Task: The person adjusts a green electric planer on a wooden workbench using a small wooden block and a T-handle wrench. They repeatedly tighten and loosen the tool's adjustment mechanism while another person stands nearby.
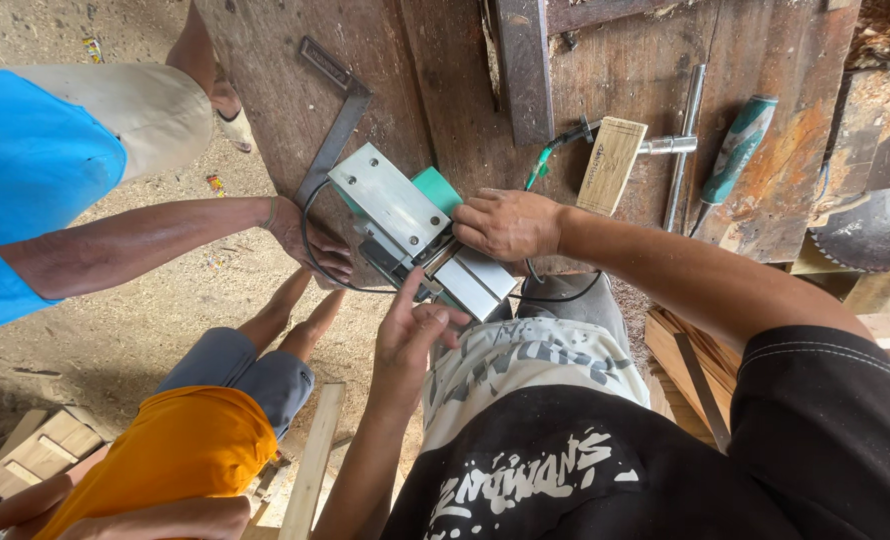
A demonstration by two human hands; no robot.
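Lower centre of the frame: the left hand (412, 335) is raised toward the near end of an upturned electric planer (420, 232), index finger extended to the gap by the cutter, the other fingers loosely curled, nothing pinched

Centre: the planer is laid sole-up at the near edge of the wooden workbench (445, 90), metal plates facing the camera, green body beneath. It is steadied by the right hand (505, 225), laid over its right side with fingers bent and pressed together against the housing. A black cable (310, 250) is looped round its left end

Left of centre: a second person's hand (310, 240) is rested at the bench edge by that cable; its grip cannot be told

Judged from this: the blade area is being checked or set. The work is best done with the tool unplugged, the body held flat and firm, and the fingertip kept off the cutting edge

Upper right: a pale wood block (612, 165), a green-handled tool (737, 150) and a metal rod (685, 140) are laid on the bench; a circular saw blade (875, 230) is seen at the right edge
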